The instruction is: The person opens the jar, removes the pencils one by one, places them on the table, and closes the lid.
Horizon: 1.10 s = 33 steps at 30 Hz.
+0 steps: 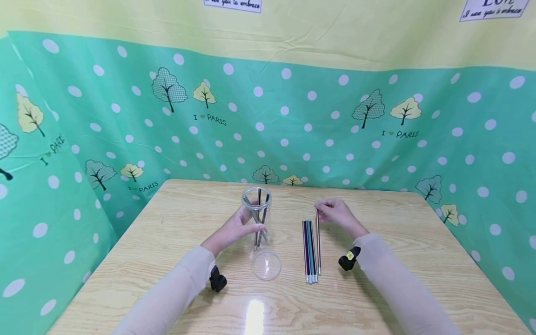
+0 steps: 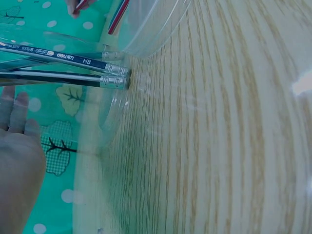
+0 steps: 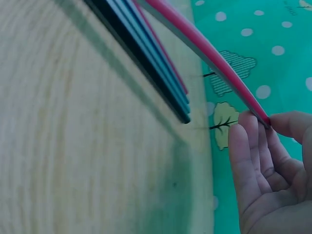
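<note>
A clear cylindrical jar stands upright on the table, several dark pencils leaning inside it with their metal-banded eraser ends down. My left hand holds the jar from the left side, thumb in front and fingers behind the wall. On the right, my right hand pinches one reddish pencil at its far end between thumb and fingertips. That pencil slants up toward the hand, its eraser end low and toward me. Beside it, several pencils lie side by side in a row on the table.
A clear round lid lies on the wooden table just in front of the jar. Behind the table's far edge hangs a green and yellow curtain with dots and trees. Each wrist carries a small black camera.
</note>
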### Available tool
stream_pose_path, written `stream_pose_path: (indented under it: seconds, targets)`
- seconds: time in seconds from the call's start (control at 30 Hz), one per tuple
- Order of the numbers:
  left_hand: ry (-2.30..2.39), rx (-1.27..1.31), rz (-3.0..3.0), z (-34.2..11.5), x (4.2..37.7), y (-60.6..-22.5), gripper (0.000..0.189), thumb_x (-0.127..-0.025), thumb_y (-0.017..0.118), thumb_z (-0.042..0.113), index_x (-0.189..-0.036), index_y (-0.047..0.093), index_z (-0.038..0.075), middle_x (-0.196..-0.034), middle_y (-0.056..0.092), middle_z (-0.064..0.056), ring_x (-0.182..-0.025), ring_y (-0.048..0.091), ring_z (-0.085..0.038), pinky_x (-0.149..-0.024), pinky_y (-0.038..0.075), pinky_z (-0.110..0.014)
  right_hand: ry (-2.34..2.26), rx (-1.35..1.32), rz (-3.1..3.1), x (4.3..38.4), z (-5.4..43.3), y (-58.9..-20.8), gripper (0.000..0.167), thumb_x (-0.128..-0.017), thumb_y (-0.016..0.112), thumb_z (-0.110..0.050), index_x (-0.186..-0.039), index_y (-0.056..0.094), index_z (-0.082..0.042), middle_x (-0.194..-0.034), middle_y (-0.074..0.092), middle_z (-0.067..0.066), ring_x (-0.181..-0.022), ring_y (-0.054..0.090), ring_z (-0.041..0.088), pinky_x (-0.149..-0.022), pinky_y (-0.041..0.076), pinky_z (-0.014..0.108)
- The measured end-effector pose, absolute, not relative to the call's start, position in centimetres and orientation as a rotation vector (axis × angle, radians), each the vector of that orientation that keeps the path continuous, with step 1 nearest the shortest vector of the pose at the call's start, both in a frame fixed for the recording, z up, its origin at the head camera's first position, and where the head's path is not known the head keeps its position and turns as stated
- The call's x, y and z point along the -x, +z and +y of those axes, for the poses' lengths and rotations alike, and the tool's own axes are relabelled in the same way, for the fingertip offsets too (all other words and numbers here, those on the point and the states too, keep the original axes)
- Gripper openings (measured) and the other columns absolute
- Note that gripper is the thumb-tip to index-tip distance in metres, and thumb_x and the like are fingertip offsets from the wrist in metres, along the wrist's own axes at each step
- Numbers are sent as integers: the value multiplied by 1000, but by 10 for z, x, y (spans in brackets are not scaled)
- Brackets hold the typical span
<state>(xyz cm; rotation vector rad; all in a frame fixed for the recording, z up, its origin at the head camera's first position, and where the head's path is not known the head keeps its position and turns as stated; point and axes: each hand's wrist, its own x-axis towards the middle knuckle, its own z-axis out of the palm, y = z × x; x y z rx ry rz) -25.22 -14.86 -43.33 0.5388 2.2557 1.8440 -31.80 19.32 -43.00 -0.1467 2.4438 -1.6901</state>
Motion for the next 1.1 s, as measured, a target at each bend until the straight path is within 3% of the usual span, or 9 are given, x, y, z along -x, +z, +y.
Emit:
stream_pose_path:
  seconds: [0.37, 1.1]
  targets:
    - [1853, -538, 2243, -149, 252, -434, 84, -90, 77, 26, -157, 27, 23, -162, 28, -6, -150, 20, -26, -120, 13, -54, -1642, 51, 2391, 320, 191, -452, 34, -100, 64, -19, -118, 63, 10, -89, 65, 10, -73, 63, 15, -69, 60, 27]
    - [1832, -508, 2262, -148, 253, -434, 88, -88, 78, 31, -158, 24, 24, -162, 28, -6, -150, 19, -26, -120, 12, -51, -1454, 99, 2528, 320, 184, -458, 25, -94, 64, -13, -110, 69, 6, -87, 70, 11, -71, 66, 14, -65, 60, 27]
